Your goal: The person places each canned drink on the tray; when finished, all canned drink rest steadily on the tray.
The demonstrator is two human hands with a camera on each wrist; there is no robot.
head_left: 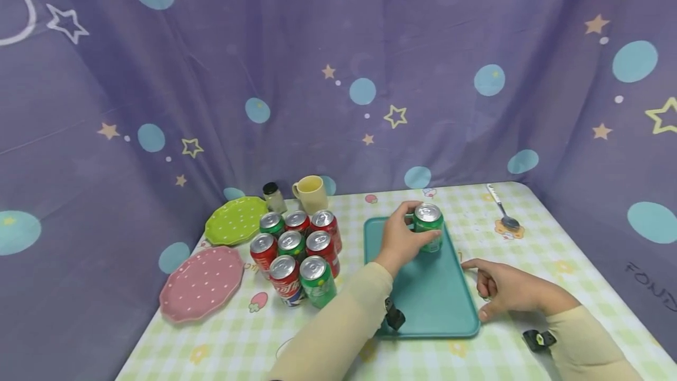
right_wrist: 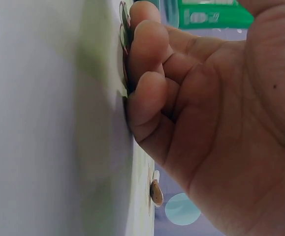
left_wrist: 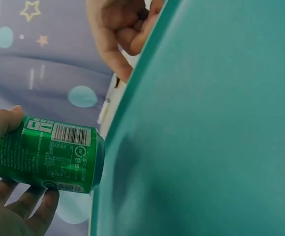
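Observation:
My left hand grips a green soda can by its sides, thumb on the near side. The can is upright, close over the far right part of a teal tray. In the left wrist view, the can's printed side with a barcode shows, and its base is by the tray's rim. Beside the tray's right edge, my right hand rests low on the table, index finger and thumb stretched to the rim. Its other fingers are loosely curled against the tablecloth and hold nothing.
Several red and green cans stand grouped left of the tray. Beyond them are a yellow mug and a black-lidded jar. A green plate and a pink plate lie at the left. A spoon lies at the far right.

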